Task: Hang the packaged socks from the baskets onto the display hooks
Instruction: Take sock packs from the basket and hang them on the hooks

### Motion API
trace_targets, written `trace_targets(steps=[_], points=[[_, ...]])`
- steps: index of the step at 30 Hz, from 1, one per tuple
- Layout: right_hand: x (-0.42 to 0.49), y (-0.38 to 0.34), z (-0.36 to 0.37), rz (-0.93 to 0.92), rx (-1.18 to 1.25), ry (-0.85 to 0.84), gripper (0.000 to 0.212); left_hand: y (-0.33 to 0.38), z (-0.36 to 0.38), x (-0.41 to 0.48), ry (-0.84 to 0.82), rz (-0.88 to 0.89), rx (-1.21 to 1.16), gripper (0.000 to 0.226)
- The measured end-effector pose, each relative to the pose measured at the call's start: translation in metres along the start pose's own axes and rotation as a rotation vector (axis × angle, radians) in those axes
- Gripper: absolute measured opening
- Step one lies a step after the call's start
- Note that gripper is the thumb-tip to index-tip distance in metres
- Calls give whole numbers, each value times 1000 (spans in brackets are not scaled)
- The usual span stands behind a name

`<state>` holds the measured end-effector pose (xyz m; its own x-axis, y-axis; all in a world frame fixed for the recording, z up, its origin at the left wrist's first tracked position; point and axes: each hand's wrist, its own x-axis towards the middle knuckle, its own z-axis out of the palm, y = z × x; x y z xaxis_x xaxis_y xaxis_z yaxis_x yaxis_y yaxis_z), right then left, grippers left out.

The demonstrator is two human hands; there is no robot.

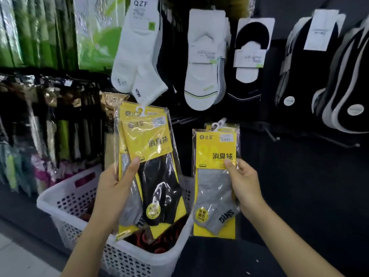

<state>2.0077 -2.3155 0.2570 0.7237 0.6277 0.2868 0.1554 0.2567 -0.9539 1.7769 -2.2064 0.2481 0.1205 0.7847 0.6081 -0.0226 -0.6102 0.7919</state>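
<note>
The right hand pinches a grey sock pack at its right edge, with the thumb on the yellow card and the fingers behind it. The pack is held in the air before the dark display wall, just beside the white basket. The left hand grips a stack of packs above the basket. To hang it well, the person should probably keep the pack upright, bring its white hanger loop level with the tip of the empty display hook, and slide it on. A second loop seems to sit behind the first, so both may need lining up.
</note>
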Motion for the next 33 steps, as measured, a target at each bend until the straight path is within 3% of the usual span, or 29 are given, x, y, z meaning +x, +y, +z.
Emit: trace_targets(steps=[6,10,14,16,19,23,27,33], points=[[20,14,9,71,-25,70,15,-4,1,3,-24,18,-45,44],[47,24,14,163,-71,214,27,-12,-1,6,-77,-36,-124,29],[62,37,13,217,-85,407,25,-11,2,-1,-78,-75,-125,45],[54,36,11,147,-129,471,24,-7,6,-7,-74,-87,-129,49],[28,27,18,-8,-140,226,14,-9,15,-13,-129,-109,-187,40],[-13,1,34,3,-13,-153,18,-13,34,-25,-282,-141,-243,33],[-28,-14,33,-22,88,-169,28,-9,49,-33,-261,-140,-251,52],[-27,-14,11,40,81,-218,36,-4,48,-32,-169,-159,-222,45]])
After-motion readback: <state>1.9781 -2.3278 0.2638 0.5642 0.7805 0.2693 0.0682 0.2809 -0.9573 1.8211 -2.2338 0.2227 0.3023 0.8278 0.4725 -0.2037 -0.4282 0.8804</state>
